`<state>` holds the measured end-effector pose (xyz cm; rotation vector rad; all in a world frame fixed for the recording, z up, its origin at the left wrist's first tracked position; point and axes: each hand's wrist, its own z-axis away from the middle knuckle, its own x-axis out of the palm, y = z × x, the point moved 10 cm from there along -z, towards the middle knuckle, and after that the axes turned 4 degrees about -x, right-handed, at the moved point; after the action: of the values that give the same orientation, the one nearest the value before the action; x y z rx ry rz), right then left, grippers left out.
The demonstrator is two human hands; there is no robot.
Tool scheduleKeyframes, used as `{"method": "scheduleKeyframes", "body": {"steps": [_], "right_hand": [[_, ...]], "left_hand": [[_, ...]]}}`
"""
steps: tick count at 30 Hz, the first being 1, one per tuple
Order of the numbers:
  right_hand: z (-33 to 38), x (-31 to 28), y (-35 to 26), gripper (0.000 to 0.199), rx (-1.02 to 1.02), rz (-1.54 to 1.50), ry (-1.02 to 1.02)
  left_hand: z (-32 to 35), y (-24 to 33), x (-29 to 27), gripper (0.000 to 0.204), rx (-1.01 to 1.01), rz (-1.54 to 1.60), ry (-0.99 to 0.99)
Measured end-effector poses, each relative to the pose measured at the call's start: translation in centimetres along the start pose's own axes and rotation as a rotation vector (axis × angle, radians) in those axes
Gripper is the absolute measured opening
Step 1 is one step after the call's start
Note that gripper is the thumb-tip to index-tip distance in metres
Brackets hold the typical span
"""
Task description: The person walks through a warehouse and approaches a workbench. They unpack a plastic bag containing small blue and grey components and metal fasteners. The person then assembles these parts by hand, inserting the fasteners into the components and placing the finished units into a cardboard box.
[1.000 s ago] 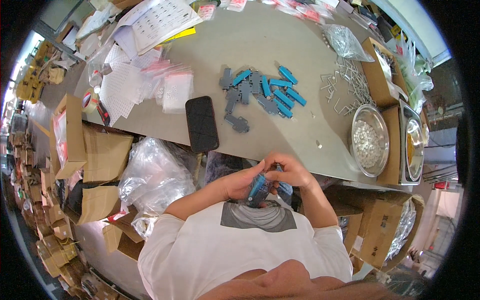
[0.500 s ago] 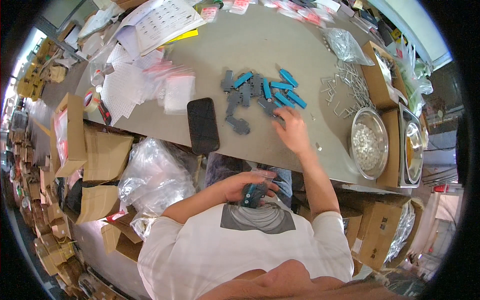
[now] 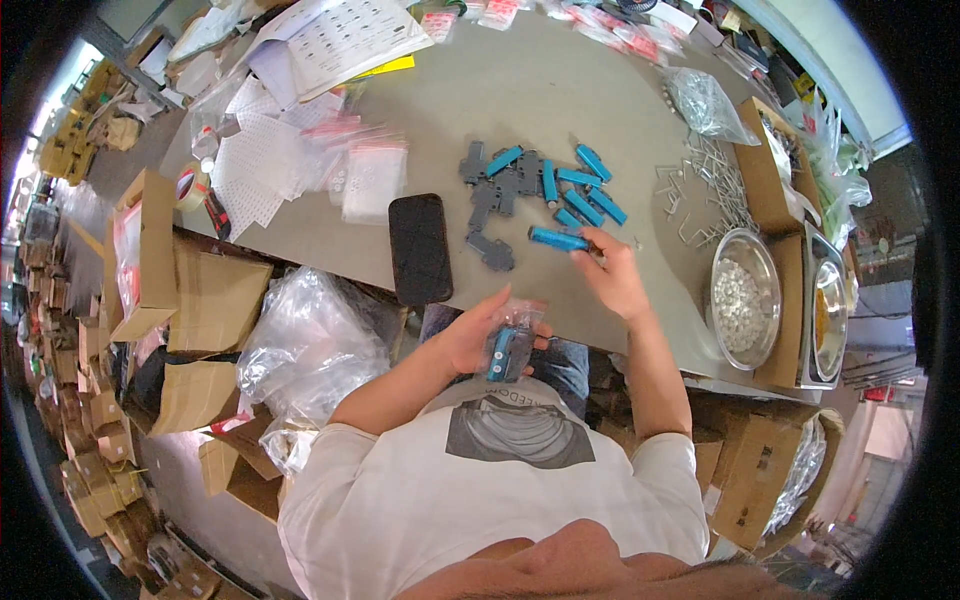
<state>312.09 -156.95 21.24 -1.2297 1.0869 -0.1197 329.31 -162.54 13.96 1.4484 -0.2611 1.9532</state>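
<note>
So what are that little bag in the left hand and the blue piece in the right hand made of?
The small bag in the left hand looks like thin clear plastic film: glossy, crinkled, its contents showing through. The blue piece held by the right hand looks like hard material with an even, smooth blue colour, probably moulded plastic, though coated metal can't be ruled out.

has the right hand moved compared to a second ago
Yes. The right hand left the left hand and reached out over the table, near the black phone.

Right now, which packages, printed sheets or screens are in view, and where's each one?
Small clear bag: in the left hand, blue part inside.
Phone: dark screen, flat near the table edge.
Printed sheet: white, far left of the table.
Clear bags with red tops: left of the phone.
</note>
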Motion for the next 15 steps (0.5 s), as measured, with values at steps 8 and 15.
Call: {"method": "scheduleKeyframes", "body": {"steps": [8,15], "right_hand": [[3.9,3.7,-1.5,0.026,0.045,-0.677,-0.680],[6.0,6.4,-3.1,0.025,0.153,-0.738,-0.733]], "left_hand": [[-0.9,-1.7,2.2,0.079,-0.066,-0.215,-0.103],[-0.7,-4.3,2.4,0.075,-0.147,-0.117,-0.067]]}}
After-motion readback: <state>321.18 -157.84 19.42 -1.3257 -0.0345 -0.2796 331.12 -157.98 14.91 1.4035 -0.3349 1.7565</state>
